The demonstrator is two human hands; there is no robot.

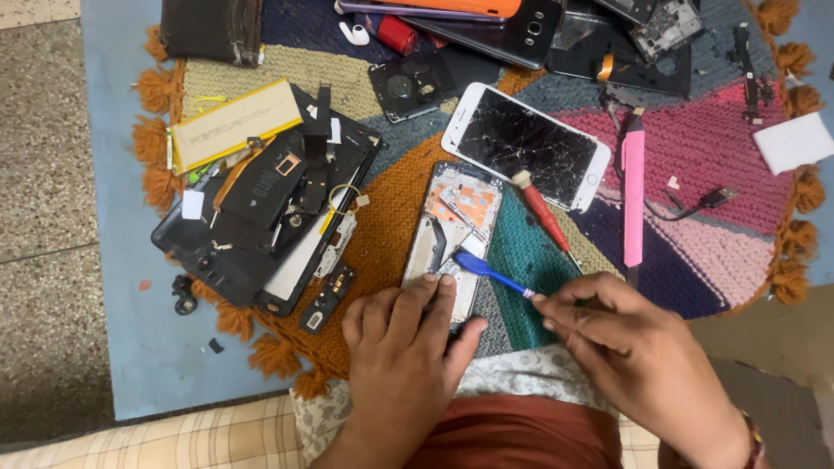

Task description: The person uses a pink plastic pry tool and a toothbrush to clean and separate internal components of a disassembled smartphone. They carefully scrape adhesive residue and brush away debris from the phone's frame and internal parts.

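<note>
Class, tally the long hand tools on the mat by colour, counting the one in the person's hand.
Blue tool, in the right hand: 1
Red screwdriver: 1
Pink tool: 1
Total: 3

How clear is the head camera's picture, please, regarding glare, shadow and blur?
Head view: light is soft and even, shadows faint; the cracked white phone shows a little sheen but no strong glare. The opened phone, blue pry tool, left hand and right hand look fairly sharp; the top edge crops some parts.

Left hand (pixel 401 347) lies flat, palm down, fingers (pixel 430 295) pressed forward; right hand (pixel 630 352) pinches with fingertips (pixel 543 302) drawn together.
</note>
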